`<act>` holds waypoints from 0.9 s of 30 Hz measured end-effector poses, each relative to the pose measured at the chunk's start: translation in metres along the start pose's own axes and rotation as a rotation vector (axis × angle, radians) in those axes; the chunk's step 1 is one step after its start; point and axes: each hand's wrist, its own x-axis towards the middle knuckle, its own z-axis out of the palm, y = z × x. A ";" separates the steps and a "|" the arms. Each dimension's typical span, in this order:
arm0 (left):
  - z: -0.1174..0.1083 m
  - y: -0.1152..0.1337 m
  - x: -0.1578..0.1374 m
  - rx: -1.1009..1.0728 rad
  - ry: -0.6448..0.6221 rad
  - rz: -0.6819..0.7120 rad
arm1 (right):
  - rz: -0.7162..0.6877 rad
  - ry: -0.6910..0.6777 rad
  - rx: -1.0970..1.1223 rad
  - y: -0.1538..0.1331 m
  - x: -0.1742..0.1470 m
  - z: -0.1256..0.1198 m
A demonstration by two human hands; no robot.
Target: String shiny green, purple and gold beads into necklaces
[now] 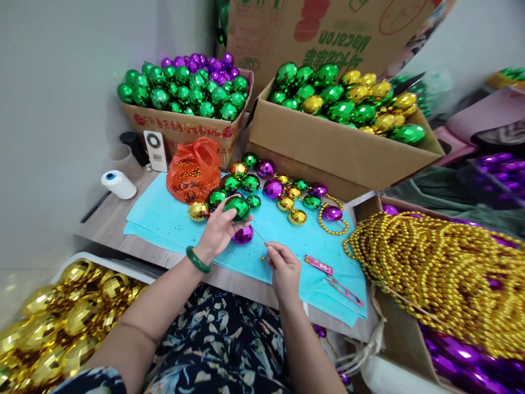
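My left hand (218,231) is closed around a shiny green faceted ball (237,208) above the turquoise cloth (159,219). Between finger and thumb, my right hand (284,268) pinches a thin needle (259,235) that points up toward the ball. A purple ball (243,235) and a small gold bead (263,258) are close beneath the hands. Behind them lies a strand of green, gold and purple balls (273,189), with a loop of small gold beads (333,232) at its right end. Whether thread runs through the needle is too fine to see.
Boxes of balls stand behind, one green and purple (184,123), one green and gold (328,142). An orange bag (192,169), white thread spool (118,184), pink snips (346,291) and pink-labelled packet (319,265) surround the workspace. Gold bead strands (435,273) fill the right; gold balls (82,312), lower left.
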 end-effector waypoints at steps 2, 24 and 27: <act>-0.004 -0.004 0.001 -0.029 0.020 0.005 | -0.102 0.031 -0.112 -0.001 -0.004 -0.001; -0.021 -0.005 -0.006 -0.086 0.174 -0.097 | -0.977 -0.137 -0.688 -0.026 -0.024 -0.009; -0.016 -0.001 -0.010 -0.055 0.102 -0.028 | -0.813 -0.119 -0.599 -0.025 -0.022 -0.015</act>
